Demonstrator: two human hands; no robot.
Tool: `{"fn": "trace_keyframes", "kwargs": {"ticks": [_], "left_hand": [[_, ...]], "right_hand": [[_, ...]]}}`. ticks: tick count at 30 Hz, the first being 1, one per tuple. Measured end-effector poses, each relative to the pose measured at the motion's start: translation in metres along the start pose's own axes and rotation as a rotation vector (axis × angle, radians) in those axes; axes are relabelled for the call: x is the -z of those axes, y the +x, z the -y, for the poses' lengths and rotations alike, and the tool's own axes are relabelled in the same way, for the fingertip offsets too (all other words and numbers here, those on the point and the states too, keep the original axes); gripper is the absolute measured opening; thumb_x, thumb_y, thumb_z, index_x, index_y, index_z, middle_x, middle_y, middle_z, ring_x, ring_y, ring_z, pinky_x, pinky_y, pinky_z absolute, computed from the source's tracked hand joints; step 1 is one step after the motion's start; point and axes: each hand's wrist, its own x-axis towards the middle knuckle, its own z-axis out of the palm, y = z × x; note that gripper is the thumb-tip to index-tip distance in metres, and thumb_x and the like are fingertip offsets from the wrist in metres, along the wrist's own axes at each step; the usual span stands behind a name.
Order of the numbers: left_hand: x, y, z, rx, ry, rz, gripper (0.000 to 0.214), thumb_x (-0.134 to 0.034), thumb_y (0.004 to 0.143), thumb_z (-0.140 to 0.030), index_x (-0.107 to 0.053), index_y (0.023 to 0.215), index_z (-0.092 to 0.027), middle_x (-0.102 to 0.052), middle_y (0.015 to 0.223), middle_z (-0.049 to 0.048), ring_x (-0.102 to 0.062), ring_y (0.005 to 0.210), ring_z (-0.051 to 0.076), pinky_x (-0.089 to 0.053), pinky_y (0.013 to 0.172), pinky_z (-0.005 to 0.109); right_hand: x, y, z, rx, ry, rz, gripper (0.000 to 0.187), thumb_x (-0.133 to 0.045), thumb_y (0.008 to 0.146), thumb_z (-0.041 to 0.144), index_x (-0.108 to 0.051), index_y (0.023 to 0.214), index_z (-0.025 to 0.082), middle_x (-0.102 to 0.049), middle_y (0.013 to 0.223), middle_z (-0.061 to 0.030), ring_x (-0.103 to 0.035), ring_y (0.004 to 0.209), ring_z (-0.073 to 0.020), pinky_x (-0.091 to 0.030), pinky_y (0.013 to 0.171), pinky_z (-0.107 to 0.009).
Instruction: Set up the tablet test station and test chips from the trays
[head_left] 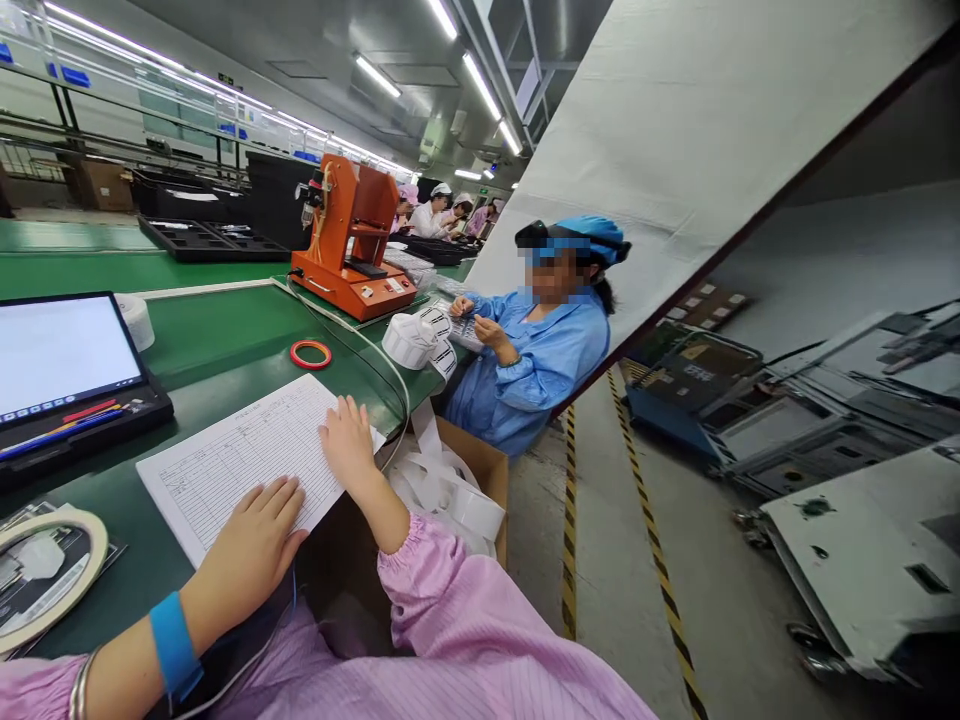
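Resting open on the ruled paper form, left hand and right hand lie flat, gripping nothing. Form sits on the green desk, long axis angled toward the orange machine, right corner at the desk edge above a cardboard box. A green strip separates it from a red tape ring; tablet sits left.

Green workbench, paper form, red ring

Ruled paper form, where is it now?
Head view, lower centre: the form lies on the green bench mat, under the left hand and right hand, just left of the cardboard box.
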Motion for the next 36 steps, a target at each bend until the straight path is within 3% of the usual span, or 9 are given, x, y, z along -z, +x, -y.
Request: {"fn": "trace_keyframes", "kwargs": {"ticks": [3,5,9,15,18,36], "left_hand": [[0.003,0.001,-0.002,0.013,-0.024,0.014,0.04,-0.044,0.095,-0.031,-0.059,0.127,-0.013,-0.057,0.135,0.0144,-0.052,0.126,0.03,-0.042,0.105,0.05],[0.005,0.002,-0.003,0.025,-0.035,0.027,0.04,-0.044,0.094,-0.03,-0.058,0.128,-0.013,-0.057,0.135,0.0147,-0.052,0.126,0.03,-0.042,0.105,0.05],[0.007,0.003,-0.004,0.035,-0.04,0.04,0.04,-0.045,0.094,-0.03,-0.057,0.128,-0.012,-0.056,0.137,0.0148,-0.051,0.126,0.03,-0.043,0.104,0.05],[0.004,0.002,-0.001,0.008,0.006,0.043,0.041,-0.046,0.094,-0.03,-0.058,0.128,-0.01,-0.056,0.136,0.0146,-0.052,0.125,0.031,-0.044,0.104,0.05],[0.002,0.001,0.0,-0.001,0.025,0.026,0.041,-0.046,0.094,-0.03,-0.059,0.127,-0.011,-0.057,0.136,0.0137,-0.053,0.124,0.03,-0.045,0.103,0.049],[-0.006,0.0,0.001,-0.039,0.131,-0.009,0.041,-0.045,0.094,-0.031,-0.06,0.127,-0.012,-0.058,0.135,0.0116,-0.055,0.123,0.029,-0.049,0.101,0.048]], "right_hand": [[-0.004,-0.005,0.019,0.2,0.129,0.114,0.058,-0.043,0.095,0.044,-0.039,0.144,0.013,-0.029,0.155,-0.0153,-0.021,0.145,-0.0272,-0.015,0.117,-0.046],[-0.006,-0.005,0.022,0.23,0.178,0.158,0.062,-0.04,0.095,0.048,-0.034,0.147,0.014,-0.027,0.156,-0.014,-0.021,0.145,-0.0263,-0.014,0.118,-0.045],[-0.005,0.003,0.008,0.186,0.181,0.172,0.068,-0.04,0.094,0.054,-0.031,0.148,0.015,-0.025,0.157,-0.0124,-0.018,0.146,-0.0253,-0.01,0.118,-0.046],[0.003,0.017,-0.038,-0.08,0.121,0.138,0.071,-0.035,0.095,0.056,-0.029,0.149,0.011,-0.024,0.156,-0.0162,-0.019,0.145,-0.0297,-0.013,0.116,-0.051],[0.003,0.019,-0.051,-0.117,0.1,0.127,0.073,-0.032,0.095,0.058,-0.03,0.148,0.009,-0.024,0.156,-0.0171,-0.018,0.145,-0.0306,-0.012,0.116,-0.052],[0.001,0.017,-0.051,-0.162,0.121,0.132,0.073,-0.031,0.094,0.06,-0.03,0.149,0.013,-0.022,0.158,-0.0121,-0.015,0.147,-0.0251,-0.008,0.118,-0.046]]}}
